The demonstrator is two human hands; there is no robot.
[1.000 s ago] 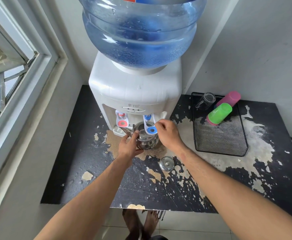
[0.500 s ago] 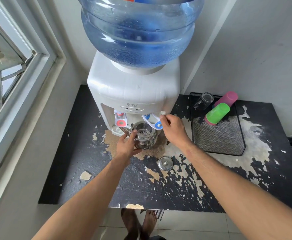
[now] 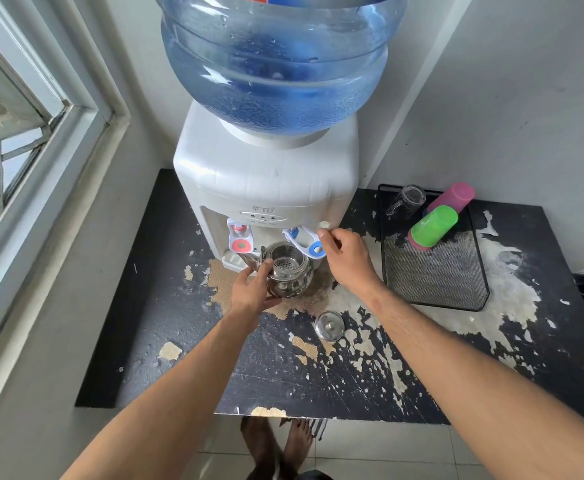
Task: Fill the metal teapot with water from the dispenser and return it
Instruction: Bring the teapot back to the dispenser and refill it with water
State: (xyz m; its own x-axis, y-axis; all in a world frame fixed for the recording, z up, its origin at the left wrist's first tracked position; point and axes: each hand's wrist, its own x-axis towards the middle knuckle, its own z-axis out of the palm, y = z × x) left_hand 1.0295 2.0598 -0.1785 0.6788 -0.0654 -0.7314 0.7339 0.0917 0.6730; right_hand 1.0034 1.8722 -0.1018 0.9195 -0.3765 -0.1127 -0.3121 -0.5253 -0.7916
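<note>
Left grip [image 3: 252, 289] on teapot [image 3: 288, 271], peeling black table [image 3: 179, 327], window [image 3: 24, 133]

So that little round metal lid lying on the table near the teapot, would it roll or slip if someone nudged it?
The lid probably slides rather than rolls: it seems to lie flat, knob up. Its polished metal looks slippery, so pinching the knob should work better than gripping the rim. It is small and thin, so likely light, though the peeling tabletop may snag it.
</note>
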